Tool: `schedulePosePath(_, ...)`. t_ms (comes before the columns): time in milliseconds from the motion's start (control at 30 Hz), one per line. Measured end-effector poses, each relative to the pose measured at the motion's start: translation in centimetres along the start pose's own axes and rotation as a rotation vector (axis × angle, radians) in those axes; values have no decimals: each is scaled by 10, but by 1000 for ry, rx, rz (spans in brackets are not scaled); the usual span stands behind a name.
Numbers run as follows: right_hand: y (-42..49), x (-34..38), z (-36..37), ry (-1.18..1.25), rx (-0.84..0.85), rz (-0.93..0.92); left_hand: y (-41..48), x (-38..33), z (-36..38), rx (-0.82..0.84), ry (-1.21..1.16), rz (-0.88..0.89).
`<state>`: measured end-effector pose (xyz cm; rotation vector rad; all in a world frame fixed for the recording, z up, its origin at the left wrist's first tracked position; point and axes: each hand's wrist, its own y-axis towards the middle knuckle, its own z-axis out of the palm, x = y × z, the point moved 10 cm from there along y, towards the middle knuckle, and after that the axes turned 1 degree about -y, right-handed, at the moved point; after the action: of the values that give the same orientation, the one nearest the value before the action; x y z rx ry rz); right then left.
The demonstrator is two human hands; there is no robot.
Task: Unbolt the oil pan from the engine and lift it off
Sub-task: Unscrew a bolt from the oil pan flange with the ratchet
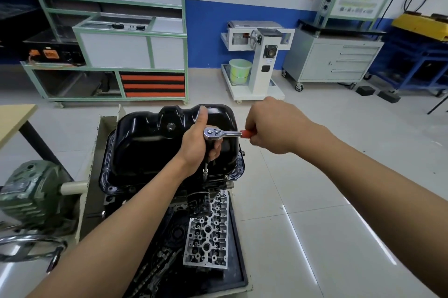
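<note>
Mid-unbolting: pan (150, 152) sat on engine (174, 230), centre frame.
Left hand (198, 142) clamped round extension (206, 168), right hand (269, 125) round ratchet (213, 133) handle; some flange bolts in, lift pending.

- Here we go: we have two hands in shot, the left hand (196, 145) and the right hand (269, 125), both bare from fingertips to wrist.
- We follow the left forearm (126, 220) back and it is bare all the way to the bottom edge of the picture.
- Same story on the right forearm (363, 171): we see it bare right out to the frame edge, where the wide lens makes it look broad and stretched.
- We catch the left thumb (203, 113); its nail looks short and plain, too small for us to tell more.
- On the right hand we see the smooth back and the knuckles.
</note>
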<state>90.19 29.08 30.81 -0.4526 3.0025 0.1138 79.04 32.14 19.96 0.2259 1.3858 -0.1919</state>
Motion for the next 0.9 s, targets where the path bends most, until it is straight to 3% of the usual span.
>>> schedulePosePath(200,-36,33,11,144,198,-74,1,-3,0,-61,8,74)
schedulePosePath(333,-43,60,26,453,218,-99,-1,-1,2,-81,-31,99)
schedulePosePath(400,-42,59,27,491,230,-98,-1,-2,-1,-73,-31,111)
schedulePosePath(567,-27,27,13,346,226,-61,-3,-13,-8,-3,4,148)
schedulePosePath(700,2,0,-2,237,70,-3,-9,-17,-5,76,94,175)
schedulePosePath(900,42,-1,-2,176,-59,-61,-11,-18,15,140,167,175)
